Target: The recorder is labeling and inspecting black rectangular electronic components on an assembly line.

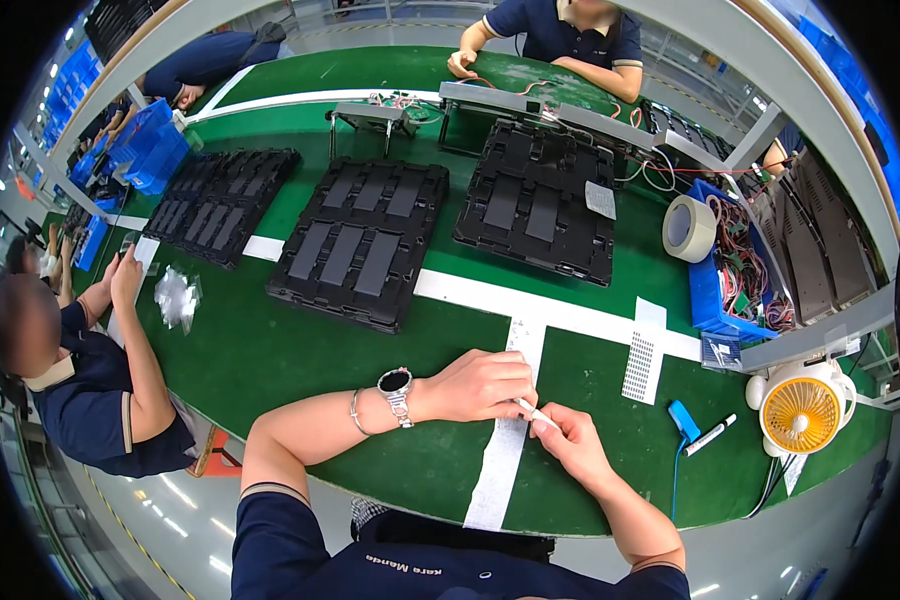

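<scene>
My left hand [480,385], with a metal watch and a bracelet on its wrist, is closed on one end of a small white narrow piece [536,412]. My right hand [574,446] pinches the other end between thumb and fingers. What exactly the piece is, I cannot make out. Both hands are over a white tape strip [500,470] that runs to the near table edge. Right of them lies a sheet of small dark labels [642,365]. Beyond my hands, black plastic trays [360,240] hold rows of flat dark grey pieces.
On the right are a small white and yellow fan [800,415], a white marker [711,435], a blue clip-like thing [683,420], a tape roll [689,228] and a blue bin [735,270] of wires. A co-worker [100,390] sits at left, another [560,45] opposite. A clear plastic bag [177,298] lies left.
</scene>
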A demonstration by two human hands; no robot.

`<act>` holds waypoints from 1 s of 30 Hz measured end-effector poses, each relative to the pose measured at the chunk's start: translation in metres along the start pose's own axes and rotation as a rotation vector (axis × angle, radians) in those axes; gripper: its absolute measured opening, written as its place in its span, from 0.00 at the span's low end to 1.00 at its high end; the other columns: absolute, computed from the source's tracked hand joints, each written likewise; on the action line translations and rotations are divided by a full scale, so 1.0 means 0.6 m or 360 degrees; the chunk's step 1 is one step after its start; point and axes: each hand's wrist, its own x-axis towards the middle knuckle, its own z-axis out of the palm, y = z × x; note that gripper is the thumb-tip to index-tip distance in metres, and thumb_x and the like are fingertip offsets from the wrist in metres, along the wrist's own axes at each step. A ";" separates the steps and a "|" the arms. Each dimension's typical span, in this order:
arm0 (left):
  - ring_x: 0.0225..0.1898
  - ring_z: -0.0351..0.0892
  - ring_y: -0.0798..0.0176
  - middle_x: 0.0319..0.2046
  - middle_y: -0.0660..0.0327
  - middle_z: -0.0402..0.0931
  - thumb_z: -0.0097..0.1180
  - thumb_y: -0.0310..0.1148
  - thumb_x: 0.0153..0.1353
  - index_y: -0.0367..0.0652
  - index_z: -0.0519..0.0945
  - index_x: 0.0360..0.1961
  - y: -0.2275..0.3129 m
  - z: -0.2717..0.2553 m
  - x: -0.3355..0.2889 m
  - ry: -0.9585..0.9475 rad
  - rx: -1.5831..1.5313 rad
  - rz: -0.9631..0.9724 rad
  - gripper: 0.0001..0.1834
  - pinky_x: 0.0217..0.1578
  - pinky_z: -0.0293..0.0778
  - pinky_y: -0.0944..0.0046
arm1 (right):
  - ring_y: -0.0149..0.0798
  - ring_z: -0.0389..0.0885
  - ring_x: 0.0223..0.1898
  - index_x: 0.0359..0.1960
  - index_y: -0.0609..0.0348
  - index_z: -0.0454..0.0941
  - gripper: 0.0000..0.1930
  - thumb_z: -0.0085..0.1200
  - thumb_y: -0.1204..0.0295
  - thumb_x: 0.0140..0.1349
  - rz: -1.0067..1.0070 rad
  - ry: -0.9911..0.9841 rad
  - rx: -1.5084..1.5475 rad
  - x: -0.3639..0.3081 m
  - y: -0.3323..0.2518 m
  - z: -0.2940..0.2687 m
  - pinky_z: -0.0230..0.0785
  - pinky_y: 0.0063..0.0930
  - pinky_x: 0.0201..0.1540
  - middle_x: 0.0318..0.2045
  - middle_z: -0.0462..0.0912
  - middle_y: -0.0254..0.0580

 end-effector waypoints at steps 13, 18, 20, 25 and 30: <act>0.33 0.74 0.60 0.27 0.66 0.71 0.64 0.42 0.57 0.46 0.77 0.28 -0.001 0.000 -0.002 -0.0019 -0.0048 -0.0009 0.12 0.26 0.73 0.60 | 0.20 0.60 0.23 0.36 0.62 0.77 0.11 0.55 0.66 0.69 -0.0083 0.0011 -0.0076 0.001 -0.001 0.006 0.54 0.22 0.25 0.19 0.67 0.24; 0.32 0.73 0.60 0.26 0.66 0.71 0.60 0.47 0.61 0.46 0.77 0.28 -0.001 -0.003 0.000 -0.0030 -0.0077 -0.0051 0.16 0.26 0.71 0.60 | 0.21 0.60 0.23 0.36 0.62 0.77 0.12 0.55 0.65 0.70 -0.0136 0.0035 -0.0087 0.001 0.004 0.006 0.55 0.22 0.26 0.19 0.67 0.25; 0.31 0.73 0.60 0.26 0.66 0.71 0.59 0.47 0.62 0.46 0.76 0.27 -0.003 -0.002 -0.001 -0.0046 -0.0035 -0.0046 0.17 0.25 0.71 0.59 | 0.21 0.60 0.23 0.35 0.62 0.77 0.12 0.55 0.65 0.70 -0.0130 0.0031 -0.0080 0.001 0.005 0.006 0.55 0.22 0.26 0.19 0.68 0.25; 0.29 0.72 0.56 0.25 0.62 0.68 0.58 0.47 0.63 0.44 0.75 0.26 -0.005 0.001 -0.003 -0.0054 -0.0024 0.0010 0.18 0.24 0.70 0.57 | 0.21 0.59 0.22 0.35 0.62 0.77 0.12 0.55 0.64 0.70 -0.0147 0.0039 -0.0118 0.002 0.005 0.006 0.55 0.23 0.25 0.18 0.66 0.25; 0.29 0.71 0.56 0.25 0.62 0.67 0.58 0.46 0.63 0.44 0.74 0.26 -0.006 0.003 -0.004 -0.0064 -0.0016 0.0022 0.17 0.23 0.70 0.57 | 0.22 0.59 0.22 0.35 0.62 0.77 0.12 0.55 0.64 0.69 -0.0144 0.0034 -0.0152 0.002 0.008 0.006 0.55 0.23 0.25 0.17 0.65 0.26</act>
